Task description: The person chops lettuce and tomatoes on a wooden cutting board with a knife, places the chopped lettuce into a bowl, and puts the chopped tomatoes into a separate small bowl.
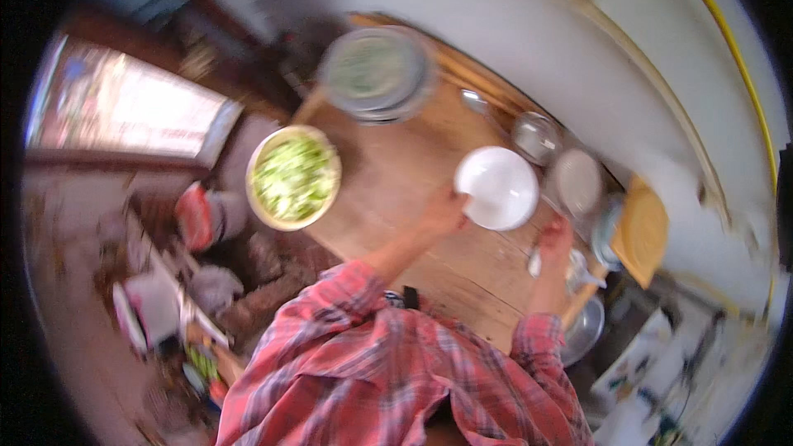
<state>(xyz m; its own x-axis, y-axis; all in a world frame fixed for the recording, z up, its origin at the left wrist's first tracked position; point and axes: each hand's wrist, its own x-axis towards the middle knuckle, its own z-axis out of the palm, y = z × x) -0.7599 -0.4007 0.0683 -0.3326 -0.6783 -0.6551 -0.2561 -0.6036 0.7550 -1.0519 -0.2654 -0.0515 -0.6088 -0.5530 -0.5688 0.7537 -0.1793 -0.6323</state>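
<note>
A white bowl (499,188), with nothing visible inside, is at the middle of the wooden table (396,161). My left hand (447,209) grips its near left rim. My right hand (556,236) is to the right of the bowl and apart from it. Blur hides whether those fingers hold anything. Close by that hand are a small white object (534,262) and a crumpled clear plastic bag (577,269). Farther left, a round yellowish bowl (294,178) of chopped pale-green vegetable stands at the table's left edge.
A large round container (376,71) stands at the far end. Along the wall are a glass lid or bowl (536,138), a round pale container (576,183) and a yellow board (642,232). A metal bowl (583,329) lies beyond the right edge. A red-and-white bucket (207,217) stands left.
</note>
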